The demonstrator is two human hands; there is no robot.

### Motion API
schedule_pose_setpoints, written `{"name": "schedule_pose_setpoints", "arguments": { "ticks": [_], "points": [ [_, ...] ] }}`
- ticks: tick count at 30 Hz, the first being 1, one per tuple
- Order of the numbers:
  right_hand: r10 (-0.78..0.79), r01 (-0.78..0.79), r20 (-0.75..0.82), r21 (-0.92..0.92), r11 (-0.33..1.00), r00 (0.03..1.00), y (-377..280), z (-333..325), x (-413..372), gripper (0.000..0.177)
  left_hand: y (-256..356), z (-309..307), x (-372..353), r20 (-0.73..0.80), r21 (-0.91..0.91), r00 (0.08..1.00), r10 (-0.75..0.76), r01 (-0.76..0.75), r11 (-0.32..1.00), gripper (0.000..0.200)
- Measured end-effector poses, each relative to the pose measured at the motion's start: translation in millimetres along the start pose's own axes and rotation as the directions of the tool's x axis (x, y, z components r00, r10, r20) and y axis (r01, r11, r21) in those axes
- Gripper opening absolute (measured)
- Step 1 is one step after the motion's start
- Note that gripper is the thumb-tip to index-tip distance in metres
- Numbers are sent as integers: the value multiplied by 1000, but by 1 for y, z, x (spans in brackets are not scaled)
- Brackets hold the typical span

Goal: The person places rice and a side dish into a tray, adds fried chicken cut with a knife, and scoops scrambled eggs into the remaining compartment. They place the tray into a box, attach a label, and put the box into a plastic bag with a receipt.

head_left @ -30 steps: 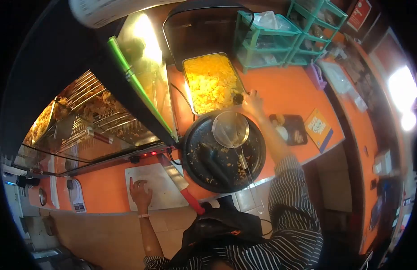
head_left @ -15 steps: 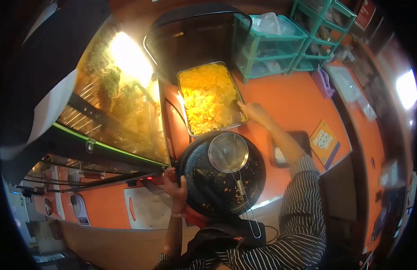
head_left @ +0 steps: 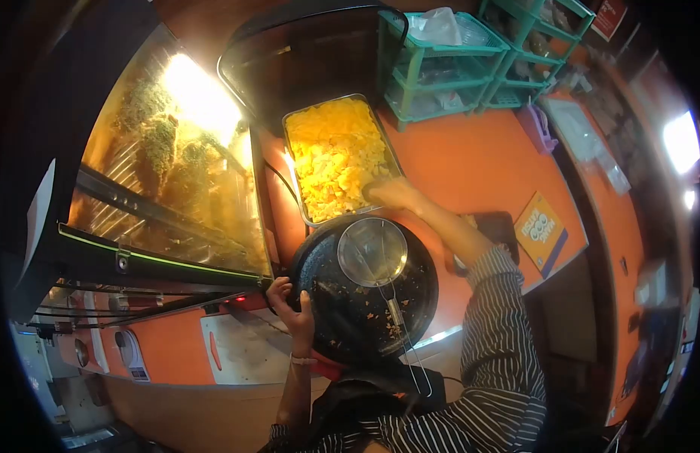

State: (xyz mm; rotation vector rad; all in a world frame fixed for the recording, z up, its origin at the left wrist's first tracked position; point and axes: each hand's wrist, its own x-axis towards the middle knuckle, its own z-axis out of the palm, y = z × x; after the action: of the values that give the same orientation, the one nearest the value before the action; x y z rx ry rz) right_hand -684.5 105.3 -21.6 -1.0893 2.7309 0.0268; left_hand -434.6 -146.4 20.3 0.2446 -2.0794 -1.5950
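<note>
A rectangular metal tray (head_left: pixel 390 141) full of yellow food in small pieces (head_left: pixel 327 155) stands on the orange counter. My right hand (head_left: pixel 391 193) is closed over its lower right corner, at the food; a dull greyish edge shows by the fingers, but I cannot make out what it is. My left hand (head_left: pixel 292 309) is half curled with thumb and fingers apart, beside a round black pan (head_left: pixel 320 294) and just below the corner of a lit glass display case (head_left: pixel 176 219). A round wire strainer (head_left: pixel 372 253) lies across the pan, its handle pointing toward me.
Brown crumbs lie in the pan. Green drawer racks (head_left: pixel 440 83) stand at the back right. An orange-yellow printed card (head_left: pixel 541 230) and a dark tray (head_left: pixel 493 230) lie on the right. On the left are a white board (head_left: pixel 240 351) and a scale (head_left: pixel 129 353).
My right hand has moved left and inward, over the tray's lower right corner. My left hand stays by the case corner and pan. The view has shifted slightly.
</note>
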Motion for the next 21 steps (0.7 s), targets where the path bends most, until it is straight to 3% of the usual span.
{"name": "schedule_pose_setpoints", "arguments": {
  "ticks": [4, 6, 7, 9, 10, 11, 12, 13, 15, 16, 18, 19, 20, 21],
  "points": [
    [-80, 80, -17, 11, 997, 997, 9, -1, 12, 21, 2, 1, -2, -22, -7, 1000, -11, 10, 1000, 39],
    [-129, 100, 266, 118, 988, 955, 19, 4, 26, 18, 1, 1, -6, -33, -14, 999, -18, 17, 1000, 39],
    [-142, 115, 269, 116, 987, 952, 36, 26, 42, 18, 4, 0, -10, -47, -10, 999, -22, 22, 1000, 39],
    [-474, 398, 196, 329, 856, 858, 76, 77, 70, 20, 13, -4, -15, -58, 18, 998, -39, 40, 999, 39],
    [-489, 413, 193, 329, 849, 851, 76, 63, 61, 20, 12, -7, -18, -72, 26, 997, -38, 40, 999, 39],
    [-346, 150, 304, 521, 841, 888, 71, 33, 44, 18, 9, -11, -23, -97, -6, 994, -57, 57, 998, 39],
    [-222, -138, 443, 647, 750, 869, 67, 12, 29, 16, 8, -16, -28, -120, -39, 990, -79, 75, 996, 39],
    [-238, -126, 442, 649, 751, 865, 66, 2, 21, 16, 8, -22, -33, -135, -30, 988, -81, 78, 997, 39],
    [-24, -393, 531, 656, 645, 847, 70, -12, 7, 18, 8, -33, -38, -167, -65, 983, -70, 60, 996, 37],
    [-22, -390, 530, 650, 652, 847, 70, -15, -1, 18, 7, -38, -40, -175, -71, 982, -69, 57, 996, 37],
    [38, -529, 533, 825, 200, 845, 67, -20, -18, 18, 1, -50, -45, -199, -19, 978, -62, 60, 998, 35],
    [49, -528, 525, 847, 69, 850, 64, -25, -24, 19, 3, -52, -46, -217, -12, 972, -95, 95, 995, 34],
    [49, -528, 526, 846, 78, 849, 60, -30, -26, 19, 2, -54, -47, -225, -17, 970, -96, 95, 995, 34],
    [113, -461, 459, 887, -4, 881, 58, -28, -26, 20, 2, -55, -47, -233, -16, 970, -73, 71, 997, 35]
  ]
}}
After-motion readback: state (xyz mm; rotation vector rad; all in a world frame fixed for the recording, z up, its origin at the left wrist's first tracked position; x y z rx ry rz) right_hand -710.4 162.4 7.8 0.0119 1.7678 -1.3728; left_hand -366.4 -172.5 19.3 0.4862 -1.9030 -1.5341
